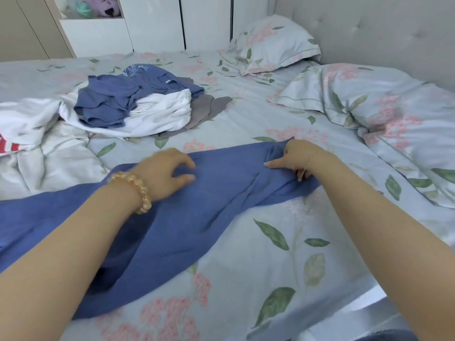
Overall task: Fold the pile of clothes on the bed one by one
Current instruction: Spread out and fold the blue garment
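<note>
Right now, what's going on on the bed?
A person is working on a blue garment spread across the floral bed sheet. The left hand rests on its middle with fingers curled at the cloth, while the right hand pinches its far end. It isn't folded yet. A pile of blue, white and grey clothes waits further back.

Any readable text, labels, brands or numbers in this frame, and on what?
None can be read.
Small white tag on the blue top in the pile: it bears marks, too small and blurred to read.
Pale print near that top's upper edge: a leaf design, not lettering.
Blue garment under the hands: no text shows.
</note>
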`<state>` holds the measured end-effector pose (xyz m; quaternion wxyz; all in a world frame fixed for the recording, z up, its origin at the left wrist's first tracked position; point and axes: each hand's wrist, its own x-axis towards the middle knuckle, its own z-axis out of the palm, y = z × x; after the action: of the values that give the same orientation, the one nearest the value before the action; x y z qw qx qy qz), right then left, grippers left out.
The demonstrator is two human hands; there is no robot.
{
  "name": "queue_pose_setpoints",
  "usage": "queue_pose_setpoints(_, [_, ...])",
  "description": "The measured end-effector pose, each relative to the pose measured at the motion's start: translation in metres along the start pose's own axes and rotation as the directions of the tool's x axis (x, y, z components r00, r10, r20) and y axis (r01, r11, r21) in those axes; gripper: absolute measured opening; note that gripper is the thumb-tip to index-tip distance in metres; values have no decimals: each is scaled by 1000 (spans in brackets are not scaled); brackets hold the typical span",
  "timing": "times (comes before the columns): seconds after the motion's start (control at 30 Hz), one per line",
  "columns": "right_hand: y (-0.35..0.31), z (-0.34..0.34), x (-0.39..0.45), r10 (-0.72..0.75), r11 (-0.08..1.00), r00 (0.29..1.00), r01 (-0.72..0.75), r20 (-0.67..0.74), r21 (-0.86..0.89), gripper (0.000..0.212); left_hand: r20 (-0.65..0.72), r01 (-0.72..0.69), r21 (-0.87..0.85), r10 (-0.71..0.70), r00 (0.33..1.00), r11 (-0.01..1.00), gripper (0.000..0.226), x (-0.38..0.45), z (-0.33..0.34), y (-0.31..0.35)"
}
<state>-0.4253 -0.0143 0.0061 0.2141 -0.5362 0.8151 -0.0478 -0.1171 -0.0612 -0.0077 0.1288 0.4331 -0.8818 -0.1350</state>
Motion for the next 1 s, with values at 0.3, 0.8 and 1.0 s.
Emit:
queue_pose_setpoints(0.3, [46, -28, -58, 92, 923, 990, -46, -103, 383, 29, 408, 112, 179, -178, 896, 977, 70, -27, 48, 15])
queue_pose_setpoints(0.8, [88, 7, -68, 239, 705, 971, -166, -11, 689, 21, 117, 93, -256, -65, 991, 962, 30, 90, 55, 118])
queue_pose_setpoints(1.0, [112, -3, -60, 180, 749, 977, -63, -112, 659, 4, 168, 209, -108, -189, 967, 972, 34, 155, 89, 147])
